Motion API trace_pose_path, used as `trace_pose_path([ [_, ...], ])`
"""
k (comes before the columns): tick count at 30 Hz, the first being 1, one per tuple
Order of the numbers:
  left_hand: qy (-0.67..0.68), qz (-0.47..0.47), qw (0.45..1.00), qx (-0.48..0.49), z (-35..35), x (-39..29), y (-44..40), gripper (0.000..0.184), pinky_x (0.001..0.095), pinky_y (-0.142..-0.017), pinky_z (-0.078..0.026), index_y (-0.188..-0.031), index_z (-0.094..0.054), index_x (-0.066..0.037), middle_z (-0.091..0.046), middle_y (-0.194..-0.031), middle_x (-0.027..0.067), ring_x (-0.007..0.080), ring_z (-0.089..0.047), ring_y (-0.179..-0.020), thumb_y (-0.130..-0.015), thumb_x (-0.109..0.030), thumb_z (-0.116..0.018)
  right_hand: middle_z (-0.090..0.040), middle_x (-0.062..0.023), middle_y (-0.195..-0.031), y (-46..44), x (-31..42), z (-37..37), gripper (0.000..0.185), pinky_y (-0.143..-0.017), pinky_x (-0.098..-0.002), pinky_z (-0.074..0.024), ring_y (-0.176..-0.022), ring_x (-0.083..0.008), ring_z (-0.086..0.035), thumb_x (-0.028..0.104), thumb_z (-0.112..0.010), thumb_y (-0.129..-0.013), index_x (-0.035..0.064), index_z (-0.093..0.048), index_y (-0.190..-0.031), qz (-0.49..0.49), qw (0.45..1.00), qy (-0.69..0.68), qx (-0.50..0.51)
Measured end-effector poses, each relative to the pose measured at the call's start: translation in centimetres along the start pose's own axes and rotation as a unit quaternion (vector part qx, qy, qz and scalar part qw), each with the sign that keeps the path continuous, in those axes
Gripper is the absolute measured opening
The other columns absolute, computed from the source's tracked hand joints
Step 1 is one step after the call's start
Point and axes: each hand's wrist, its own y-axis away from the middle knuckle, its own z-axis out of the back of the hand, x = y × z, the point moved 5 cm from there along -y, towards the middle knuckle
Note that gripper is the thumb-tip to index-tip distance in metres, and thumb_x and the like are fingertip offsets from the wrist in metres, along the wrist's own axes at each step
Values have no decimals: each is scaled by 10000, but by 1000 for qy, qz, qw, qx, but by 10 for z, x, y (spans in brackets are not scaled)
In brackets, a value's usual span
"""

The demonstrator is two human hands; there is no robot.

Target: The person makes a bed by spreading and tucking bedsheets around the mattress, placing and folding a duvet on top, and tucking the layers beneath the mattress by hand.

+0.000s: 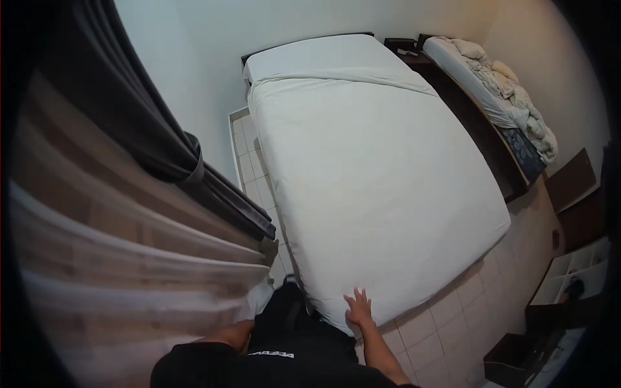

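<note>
A large mattress under a smooth white fitted sheet [381, 168] fills the middle of the view. My right hand [358, 308] is at its near corner, fingers spread, resting on or just over the sheet, with nothing held. Of my left arm only a bit of forearm [234, 334] shows beside my dark clothing. The left hand itself is hidden. Across the far end of the bed, a fold of white cloth [343, 80] runs from side to side.
Sheer curtains [142, 258] and a tied dark curtain [187, 161] hang close on my left. Beyond the bed's right side stands a smaller bed with rumpled bedding [511, 90]. Tiled floor [446, 317] runs along the near right edge, with open drawers [517, 355] at lower right.
</note>
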Motion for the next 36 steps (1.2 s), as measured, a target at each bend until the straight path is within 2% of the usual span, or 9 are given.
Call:
trace_pose_path([
  [4, -19, 59, 998, 26, 74, 26, -114, 338, 451, -904, -442, -1080, -623, -28, -574, -1191, 207, 349, -556, -1105, -822, -242, -579, -367, -142, -1420, -23, -28, -14, 329, -1061, -458, -307, -1321, -367, -289, 222, -607, -733, 229, -685, -1052, -31, 986, -64, 150],
  [6, 62, 34, 977, -202, 153, 8, -151, 277, 431, -817, -489, -944, -645, -27, -638, -983, 212, 321, -612, -972, -838, -260, -541, -466, -115, -1350, -50, -48, -40, 290, -1037, -480, -330, -1313, -379, -287, 255, -582, -736, 237, -709, -995, 9, 941, -156, 300],
  [9, 51, -171, 929, -324, 282, -57, -164, 259, 488, -834, -451, -943, -664, -97, -612, -1057, 188, 343, -577, -997, -796, -272, -542, -436, -148, -1344, -72, -34, -20, 281, -976, -475, -399, -1246, -337, -382, 282, -554, -784, 160, -707, -985, -195, 915, -223, 274],
  [13, -154, -95, 912, -367, 383, -36, -203, 294, 537, -897, -376, -959, -675, -106, -588, -1114, 156, 347, -499, -1105, -763, -296, -569, -608, -178, -1075, -89, 36, -25, 313, -923, -395, -441, -1061, -327, -545, 304, -538, -778, 110, -710, -955, -404, 896, 2, 185],
  [18, -134, 93, 979, -120, 415, 82, -230, 494, 544, -1026, -266, -1150, -629, -87, -504, -1293, 181, 385, -365, -1268, -739, -360, -619, -660, -193, -913, -153, 69, -30, 368, -792, -408, -480, -857, -310, -623, 350, -591, -747, 62, -696, -950, -380, 846, -167, 334],
  [22, -152, 51, 985, 64, 340, 230, -333, 562, 463, -995, -366, -1194, -591, -63, -519, -1282, 198, 302, -474, -1215, -735, -384, -641, -641, -49, -767, -238, 83, 21, 254, -692, -291, -475, -742, -123, -565, 268, -585, -848, 35, -671, -899, -306, 842, -441, 53],
  [24, -442, -129, 881, 109, 375, 209, -315, 374, 454, -860, -470, -1045, -679, -139, -600, -1203, 84, 262, -583, -1076, -760, -373, -617, -648, -75, -778, -282, 87, 73, 245, -724, -300, -477, -769, -165, -597, 257, -532, -881, 37, -639, -892, -291, 836, -450, -117],
  [28, 72, 11, 980, -185, 470, 233, -335, 367, 415, -811, -491, -934, -676, -39, -639, -974, 201, 306, -635, -938, -780, -368, -618, -653, -85, -823, -352, 67, 136, 182, -756, -292, -483, -810, -165, -611, 193, -570, -861, 42, -634, -939, -377, 791, -412, -250],
  [36, 352, -248, 722, -542, 875, 67, -301, 161, 392, -792, -469, -944, -629, -9, -638, -848, 127, 295, -592, -820, -830, -120, -610, -335, -163, -1426, -537, 5, 223, 503, -1086, -488, -233, -1336, -391, -244, 264, -593, -844, 66, -441, -1281, -461, 804, -45, -372],
])
